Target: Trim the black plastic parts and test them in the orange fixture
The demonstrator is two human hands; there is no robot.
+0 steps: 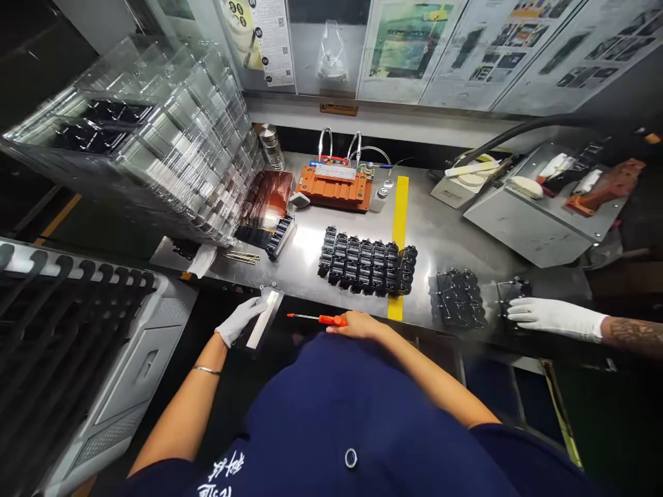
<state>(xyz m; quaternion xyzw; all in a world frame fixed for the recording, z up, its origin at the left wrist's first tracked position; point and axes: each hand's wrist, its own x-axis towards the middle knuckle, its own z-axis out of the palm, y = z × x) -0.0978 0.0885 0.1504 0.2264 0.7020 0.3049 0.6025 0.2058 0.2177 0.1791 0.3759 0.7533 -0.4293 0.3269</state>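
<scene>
My left hand (241, 320), in a white glove, is closed on a flat strip part (264, 319) with a white middle and clear-looking edges, held tilted in front of the bench. My bare right hand (360, 324) is wrapped round the orange handle of a screwdriver (315, 318), its shaft pointing left toward the strip part. Beyond my hands, a block of black ribbed parts (362, 262) stands in rows on the metal bench. One more black ribbed part (280, 237) lies apart on the left, near some thin brass-coloured rods (242, 257).
Stacked clear plastic trays (181, 145) rise at the left. An orange fixture (334, 186) with hoses sits at the back. A co-worker's gloved hand (549, 316) touches black parts at the right, near more black parts (458, 298) and a grey box (533, 214). A grey crate (139, 366) stands lower left.
</scene>
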